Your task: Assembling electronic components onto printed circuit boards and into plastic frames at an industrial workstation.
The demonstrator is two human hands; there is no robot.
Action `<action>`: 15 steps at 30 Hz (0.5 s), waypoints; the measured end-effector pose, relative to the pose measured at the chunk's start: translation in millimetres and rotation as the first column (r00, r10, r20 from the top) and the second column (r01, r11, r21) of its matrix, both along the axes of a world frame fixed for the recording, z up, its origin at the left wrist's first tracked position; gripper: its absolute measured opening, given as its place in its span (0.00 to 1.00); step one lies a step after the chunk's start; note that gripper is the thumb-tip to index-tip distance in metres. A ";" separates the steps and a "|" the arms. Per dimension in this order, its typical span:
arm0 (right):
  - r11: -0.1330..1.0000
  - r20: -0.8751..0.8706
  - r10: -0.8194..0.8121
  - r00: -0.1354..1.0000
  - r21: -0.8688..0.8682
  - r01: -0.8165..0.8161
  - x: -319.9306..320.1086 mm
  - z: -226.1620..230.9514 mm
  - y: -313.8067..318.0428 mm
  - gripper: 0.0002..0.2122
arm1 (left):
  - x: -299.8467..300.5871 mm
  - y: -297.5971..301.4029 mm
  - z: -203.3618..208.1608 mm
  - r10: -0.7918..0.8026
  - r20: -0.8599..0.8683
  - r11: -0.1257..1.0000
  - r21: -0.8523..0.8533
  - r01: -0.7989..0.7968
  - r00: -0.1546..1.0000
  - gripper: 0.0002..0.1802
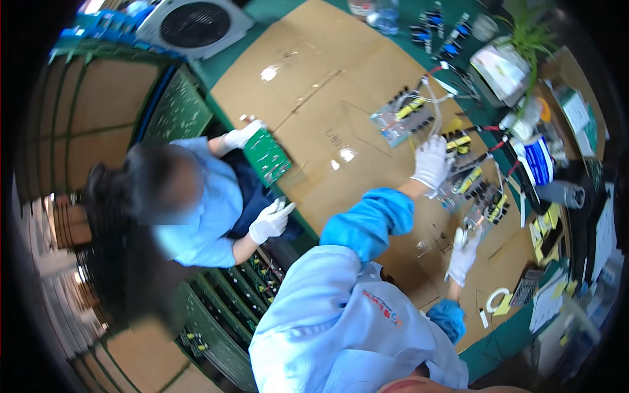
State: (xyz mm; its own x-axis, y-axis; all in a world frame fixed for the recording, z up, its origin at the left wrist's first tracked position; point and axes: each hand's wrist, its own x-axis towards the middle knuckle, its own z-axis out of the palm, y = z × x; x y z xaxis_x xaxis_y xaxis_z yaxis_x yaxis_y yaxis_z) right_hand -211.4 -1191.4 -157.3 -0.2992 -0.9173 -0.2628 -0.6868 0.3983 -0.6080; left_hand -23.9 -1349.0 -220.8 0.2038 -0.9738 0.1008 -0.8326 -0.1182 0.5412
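Observation:
My left hand (431,165), in a white glove with a blue sleeve cover behind it, lies at the edge of a circuit board with black and yellow parts (458,143). Its fingers look stretched out; whether they touch the board is unclear. Lower right, my gloved right hand (463,257) has its fingers drawn together beside another such board (486,213). What they hold, if anything, is too small to name. Between the hands lies a similar board (464,185). Farther off, one more board (403,119) carries white wires.
Brown cardboard (327,124) covers the green table. At the left a co-worker's gloved hand (242,135) holds a green circuit board (267,157). A fan (195,25) stands at the far left. Tissue pack (499,71), plant (529,39), tape roll (498,300) and calculator (525,287) line the right side.

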 end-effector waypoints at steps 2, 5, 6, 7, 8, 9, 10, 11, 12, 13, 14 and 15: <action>0.998 -0.034 0.055 0.998 -0.035 -0.056 -6.9 -5.2 26.0 0.31 | -0.2 -6.7 4.9 0.016 -0.098 0.994 0.113 -0.005 0.995 0.26; 0.991 -0.109 0.134 0.985 0.000 -0.134 -4.8 11.1 47.1 0.29 | 8.4 -9.3 -6.6 -0.001 -0.017 1.000 0.022 0.001 1.000 0.21; 0.985 -0.134 0.174 0.976 0.027 -0.171 -0.7 19.5 49.5 0.29 | 17.4 -6.8 -10.5 0.012 0.053 1.000 0.005 -0.012 0.999 0.22; 0.973 -0.155 0.212 0.965 -0.061 -0.223 0.1 19.4 54.3 0.28 | 24.5 -2.1 -8.4 0.018 0.118 1.000 -0.006 -0.017 0.993 0.22; 0.949 -0.178 0.253 0.951 -0.146 -0.280 1.9 17.0 58.6 0.27 | 34.2 0.8 -5.9 0.065 -0.026 0.990 0.127 -0.061 0.998 0.25; 0.912 -0.202 0.298 0.933 -0.229 -0.341 4.0 16.7 61.3 0.27 | 39.9 10.2 -3.5 0.025 -0.022 0.999 -0.025 -0.025 0.999 0.27; 0.948 -0.066 0.276 0.959 -0.148 -0.283 8.2 16.1 62.6 0.26 | 45.8 25.4 -0.2 -0.014 -0.001 0.985 -0.172 0.014 1.000 0.29; 0.971 0.079 0.237 0.968 -0.050 -0.233 14.7 16.1 62.9 0.26 | 53.9 43.7 9.1 -0.051 0.042 0.950 -0.307 0.061 0.998 0.30; 0.976 0.214 0.190 0.958 0.060 -0.207 22.4 16.2 63.2 0.25 | 55.4 65.8 19.6 -0.121 -0.028 0.961 -0.252 0.110 0.992 0.31; 0.955 0.210 0.261 0.942 0.088 -0.284 35.8 14.1 64.5 0.24 | 60.9 97.4 29.6 -0.154 -0.096 0.972 -0.193 0.133 0.983 0.31; 0.928 0.208 0.326 0.922 0.114 -0.354 49.5 12.5 66.9 0.23 | 67.4 129.6 39.6 -0.150 -0.164 0.988 -0.043 0.145 0.975 0.29; 0.896 0.205 0.391 0.897 0.137 -0.422 61.5 8.9 70.1 0.22 | 72.2 164.6 46.4 -0.130 -0.239 0.982 0.103 0.158 0.962 0.26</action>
